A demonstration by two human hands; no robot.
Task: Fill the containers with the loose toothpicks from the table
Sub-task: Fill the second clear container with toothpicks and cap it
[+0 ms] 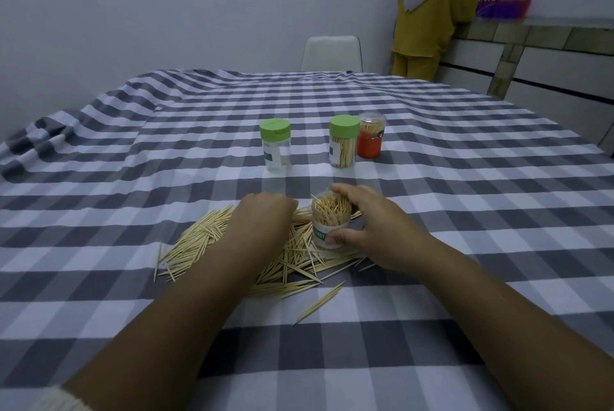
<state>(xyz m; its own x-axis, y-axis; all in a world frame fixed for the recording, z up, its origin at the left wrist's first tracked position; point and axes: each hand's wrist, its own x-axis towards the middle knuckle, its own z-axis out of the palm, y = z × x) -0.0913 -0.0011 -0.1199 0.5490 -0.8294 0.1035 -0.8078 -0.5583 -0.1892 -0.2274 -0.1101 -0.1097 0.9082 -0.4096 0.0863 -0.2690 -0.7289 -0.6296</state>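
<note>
Right hand point(368, 228): wrapped round the open container point(330, 228), thumb low on its label and fingers over the far rim; it seems held this way so the container stays upright and steady while it is loaded.
Open container: clear, lid off, standing in the pile and already bristling with toothpicks up to its mouth; by the look of it, it is nearly full.
Left hand point(265, 211): knuckles up, fingers curled down into the far side of the pile just beside the container; whether it pinches any toothpicks is hidden under the hand, so I cannot tell.
Loose toothpicks point(199, 241): spread on the checked cloth of the worktop point(465, 244) in a fan under and left of the left forearm, with a tangle round the container's foot and one stray point(319, 306) nearer the person.
Why the container sits there: standing in the heap, it keeps each carry from pile to mouth short.
Capped containers: a green-lidded one point(275, 145) nearly empty, a second green-lidded one point(344, 141) packed full, and an orange-labelled one point(371, 140) touching or just beside it; they stand well behind the pile, out of the hands' way.
Open room: bare cloth lies wide on both sides and in front of the pile; the worktop's edges are far from the work.
Risk: a nudge of the forearm could scatter the fan, but nothing lies near an edge.
</note>
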